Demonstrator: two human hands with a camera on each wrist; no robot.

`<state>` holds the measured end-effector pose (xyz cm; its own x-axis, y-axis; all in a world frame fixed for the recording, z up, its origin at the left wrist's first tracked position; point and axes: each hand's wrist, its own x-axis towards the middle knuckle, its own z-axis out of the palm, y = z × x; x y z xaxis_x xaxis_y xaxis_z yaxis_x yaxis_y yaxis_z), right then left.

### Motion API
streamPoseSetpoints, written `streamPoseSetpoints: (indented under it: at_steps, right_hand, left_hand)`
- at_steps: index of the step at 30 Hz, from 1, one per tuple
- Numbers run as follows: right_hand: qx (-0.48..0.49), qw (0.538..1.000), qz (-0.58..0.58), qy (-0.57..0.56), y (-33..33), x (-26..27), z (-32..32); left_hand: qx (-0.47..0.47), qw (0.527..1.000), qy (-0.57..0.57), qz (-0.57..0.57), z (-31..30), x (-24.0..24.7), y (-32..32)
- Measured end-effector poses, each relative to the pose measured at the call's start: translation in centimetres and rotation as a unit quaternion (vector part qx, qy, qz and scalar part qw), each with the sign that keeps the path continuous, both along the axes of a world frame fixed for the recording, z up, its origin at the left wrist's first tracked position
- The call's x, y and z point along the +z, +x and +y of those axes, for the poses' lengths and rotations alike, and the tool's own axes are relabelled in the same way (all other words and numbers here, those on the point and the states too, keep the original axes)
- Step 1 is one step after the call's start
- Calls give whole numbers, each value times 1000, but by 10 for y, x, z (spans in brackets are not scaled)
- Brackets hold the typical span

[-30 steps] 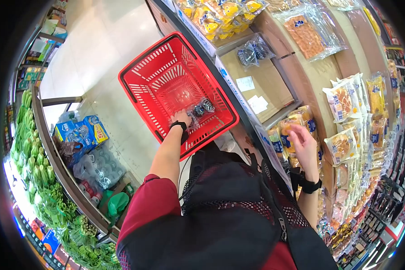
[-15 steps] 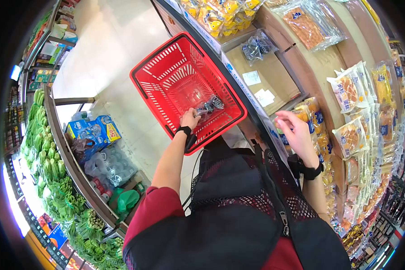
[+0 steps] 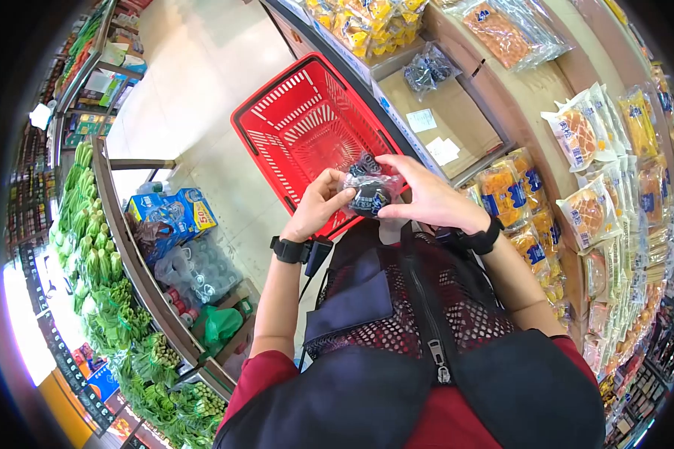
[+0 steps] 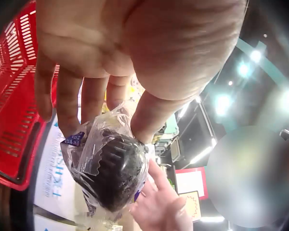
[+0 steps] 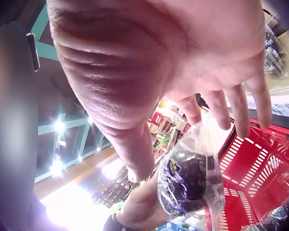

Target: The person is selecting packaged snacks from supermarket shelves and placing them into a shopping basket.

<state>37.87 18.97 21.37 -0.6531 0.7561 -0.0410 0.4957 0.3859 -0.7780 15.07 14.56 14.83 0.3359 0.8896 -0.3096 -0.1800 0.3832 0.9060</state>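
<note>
Above the near end of a red shopping basket, my left hand pinches a dark round bun in a clear wrapper between thumb and fingers. Blue print shows on the film around the bun. My right hand reaches in from the other side, its fingers spread close to the wrapper and not closed round it. In the right wrist view the bun hangs just beyond those fingertips. Another dark wrapped item shows in the basket, partly hidden behind the held bun.
To the right, a shelf bin holds a few dark wrapped packs and paper slips. Yellow-wrapped packs and bagged breads fill neighbouring shelves. Leafy greens lie on a rack at left, above a blue box.
My left hand has come up out of the basket with the wrapped bun. My right hand has moved left from beside the shelf to the bun. The basket appears slightly further right in view.
</note>
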Motion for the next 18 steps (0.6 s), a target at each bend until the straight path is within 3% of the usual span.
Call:
streamPoseSetpoints:
  at_steps: [2,4,10,12,14,18]
  right_hand:
    - [16,983,19,-180,-3,3,1]
    - [10,970,-59,-237,-5,23,4]
    - [-79,977,-10,-199,11,-6,9]
    - [-166,966,86,-177,20,-17,27]
    - [-241,958,48,-146,28,-9,58]
    - [-293,956,-13,-31,41,-53,130]
  left_hand:
    - [-13,1000,1,-9,2,11,6]
    - [-8,1000,2,2,3,16,12]
    - [6,998,60,8,14,5,20]
    - [85,993,64,44,19,-11,15]
    - [150,980,42,122,20,-37,1]
    - [192,971,-7,141,6,-77,-31]
